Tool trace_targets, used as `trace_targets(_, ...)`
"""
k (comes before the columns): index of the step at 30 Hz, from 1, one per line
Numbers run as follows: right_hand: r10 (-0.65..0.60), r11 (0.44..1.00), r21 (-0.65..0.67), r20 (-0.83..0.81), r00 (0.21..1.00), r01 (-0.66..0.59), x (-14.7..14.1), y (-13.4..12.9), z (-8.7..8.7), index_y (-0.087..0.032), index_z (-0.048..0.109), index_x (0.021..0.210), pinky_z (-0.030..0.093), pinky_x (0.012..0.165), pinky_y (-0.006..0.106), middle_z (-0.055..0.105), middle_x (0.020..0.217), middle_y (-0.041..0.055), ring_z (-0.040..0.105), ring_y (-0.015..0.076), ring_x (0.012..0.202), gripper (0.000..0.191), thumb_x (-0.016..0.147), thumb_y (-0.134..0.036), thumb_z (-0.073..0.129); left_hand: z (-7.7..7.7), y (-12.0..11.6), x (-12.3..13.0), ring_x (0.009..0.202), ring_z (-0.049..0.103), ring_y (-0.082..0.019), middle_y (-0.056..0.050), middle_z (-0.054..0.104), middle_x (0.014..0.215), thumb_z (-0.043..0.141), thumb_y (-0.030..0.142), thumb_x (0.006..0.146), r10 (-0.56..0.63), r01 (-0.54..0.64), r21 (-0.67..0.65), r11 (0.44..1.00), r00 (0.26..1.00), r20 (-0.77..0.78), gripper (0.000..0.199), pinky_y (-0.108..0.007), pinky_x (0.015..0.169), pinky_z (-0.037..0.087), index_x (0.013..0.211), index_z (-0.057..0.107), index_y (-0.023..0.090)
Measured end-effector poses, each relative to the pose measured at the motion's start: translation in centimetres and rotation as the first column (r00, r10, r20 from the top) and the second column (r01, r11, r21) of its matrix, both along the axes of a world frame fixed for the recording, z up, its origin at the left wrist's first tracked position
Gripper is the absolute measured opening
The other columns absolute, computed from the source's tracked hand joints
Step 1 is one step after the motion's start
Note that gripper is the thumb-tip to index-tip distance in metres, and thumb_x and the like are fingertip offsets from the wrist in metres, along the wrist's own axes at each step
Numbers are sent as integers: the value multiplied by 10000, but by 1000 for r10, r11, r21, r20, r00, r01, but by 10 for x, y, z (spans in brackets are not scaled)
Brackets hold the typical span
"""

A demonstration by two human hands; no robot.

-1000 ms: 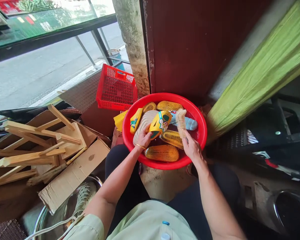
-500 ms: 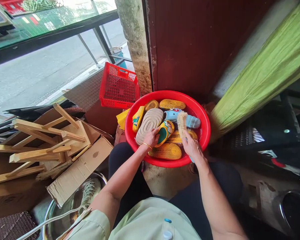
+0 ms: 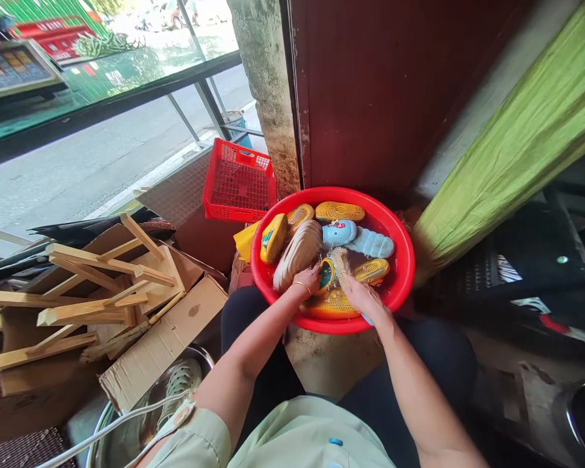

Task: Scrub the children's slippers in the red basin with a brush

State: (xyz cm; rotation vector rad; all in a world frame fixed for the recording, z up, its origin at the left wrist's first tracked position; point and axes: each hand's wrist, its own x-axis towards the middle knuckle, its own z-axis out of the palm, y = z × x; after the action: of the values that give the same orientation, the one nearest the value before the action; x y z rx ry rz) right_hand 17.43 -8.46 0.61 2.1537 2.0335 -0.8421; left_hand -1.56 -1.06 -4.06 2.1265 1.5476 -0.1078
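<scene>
A red basin (image 3: 406,260) of water holds several yellow shoes, a beige one (image 3: 298,255) and light blue ones (image 3: 370,242). My left hand (image 3: 309,279) is closed on a yellow clog (image 3: 327,274) with a green inside, low in the basin. Closed round a pale-bristled brush (image 3: 340,263), my right hand (image 3: 363,298) is just right of the clog, with the bristles against or very near it. The clog's lower part is hidden by water and by my left hand.
An empty red crate (image 3: 241,182) stands behind the basin to the left. Wooden stool legs (image 3: 102,260) and cardboard (image 3: 166,344) lie at left, above a metal bowl (image 3: 205,354) with a shoe. Green cloth (image 3: 507,136) hangs at right.
The clog in my left hand has gone down into the water, and the brush has moved left and down to it. Water splashes there. The beige shoe has tilted, and the view has shifted slightly.
</scene>
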Motion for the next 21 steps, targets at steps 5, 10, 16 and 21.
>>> trace_targets(5, 15, 1000, -12, -4, 1000, -15, -2, 1, -1, -229, 353, 1621, 491, 969, 393, 742, 1231, 151, 687, 283, 1160, 579, 1047, -302, 343, 1, 0, 0, 1184, 689, -308, -203, 720, 1222, 480, 232, 979, -29, 28, -19, 999, 997, -68, 385, -392, 1024, 511, 1323, 630, 147)
trace_targets(10, 8, 999, -31, 20, 1000, -7, -3, -2, 3, -198, 263, 1648, 481, 933, 392, 756, 1160, 179, 706, 303, 1119, 618, 1041, -280, 342, 3, -2, 1, 1206, 672, -308, -184, 686, 1305, 479, 330, 980, 16, -10, 67, 998, 996, -92, 479, -413, 1009, 525, 1431, 536, 179)
trace_targets(16, -9, 999, -33, 45, 999, 10, -8, -1, 6, -181, 215, 1654, 478, 905, 409, 756, 1120, 201, 719, 326, 1073, 627, 1047, -280, 336, 7, 0, 2, 1204, 664, -294, -153, 638, 1379, 484, 301, 973, 11, -9, 131, 991, 1000, -11, 725, -401, 979, 529, 1643, 215, 241)
trace_targets(21, 2, 1000, -16, 80, 997, -1, -11, 2, 7, -179, 196, 1651, 489, 870, 412, 754, 1110, 201, 723, 328, 1051, 624, 1050, -289, 322, 9, 3, 2, 1167, 679, -301, -138, 653, 1334, 460, 277, 977, 13, -8, 118, 993, 999, -36, 700, -396, 939, 540, 1642, 241, 287)
